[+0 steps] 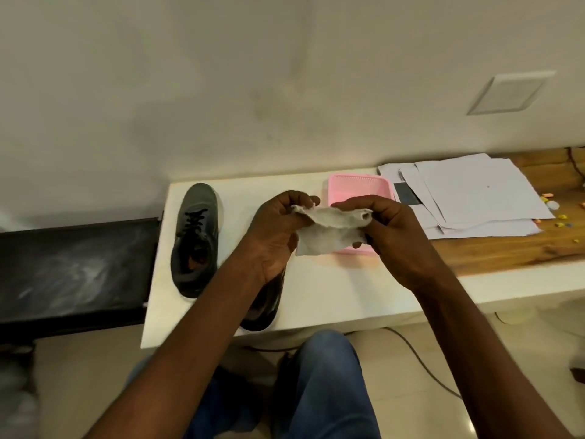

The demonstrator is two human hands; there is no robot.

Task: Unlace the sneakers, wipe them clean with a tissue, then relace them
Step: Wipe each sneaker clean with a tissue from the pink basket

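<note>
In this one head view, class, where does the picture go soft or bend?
Head view: wide lens bows the white table edge; the tissue between left hand and right hand is fairly sharp; the lower left corner smears; lighting is soft and even.

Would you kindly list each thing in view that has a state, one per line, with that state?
tissue: spread between both hands, greyish, held above the table.
left hand: pinches the tissue's left corner.
right hand: pinches the tissue's right corner.
left sneaker: upright on the white table, laces in.
second sneaker: mostly hidden under the left forearm; lacing cannot be told.
pink basket: upright, contents hidden.
</note>
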